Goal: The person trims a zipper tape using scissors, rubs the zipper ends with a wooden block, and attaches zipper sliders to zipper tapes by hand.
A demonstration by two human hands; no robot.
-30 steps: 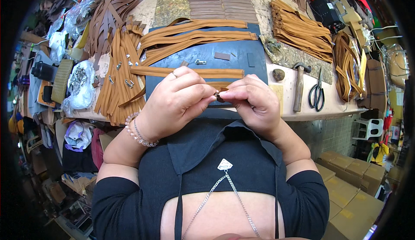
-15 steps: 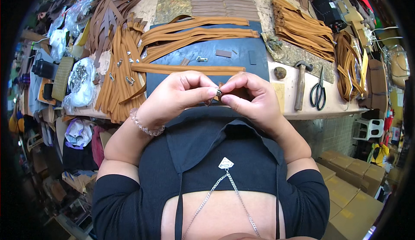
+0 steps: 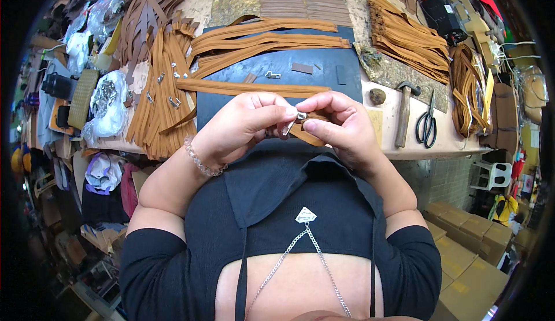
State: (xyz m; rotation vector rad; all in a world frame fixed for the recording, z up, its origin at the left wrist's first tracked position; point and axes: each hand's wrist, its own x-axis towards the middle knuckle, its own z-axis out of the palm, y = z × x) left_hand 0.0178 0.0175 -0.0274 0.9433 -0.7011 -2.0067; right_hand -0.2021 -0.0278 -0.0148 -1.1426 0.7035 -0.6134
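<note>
In front of my chest, my left hand [image 3: 245, 121] pinches a silver zipper slider [image 3: 302, 116] between thumb and index finger; its pull tab hangs below. My right hand [image 3: 344, 124] grips the end of a tan zipper tape [image 3: 308, 136] against the slider, with thumb and curled fingers closed on it. The slider appears to be on the tape's end, though fingertips cover part of the join. Just beyond the hands, a tan zipper strip [image 3: 254, 86] lies across a dark mat [image 3: 277, 58]. A loose slider [image 3: 273, 75] rests on the mat.
Left of the mat lies a heap of tan zipper strips [image 3: 165, 101] with several sliders on it. At right are a hammer [image 3: 403, 116], black scissors [image 3: 426, 125], a round stone-like lump [image 3: 377, 96] and a zipper bundle [image 3: 404, 41]. Cardboard boxes [image 3: 471, 275] stand lower right.
The slider has come into clearer view between my fingertips, slightly higher and to the right. More tan tape now shows below my right hand.
</note>
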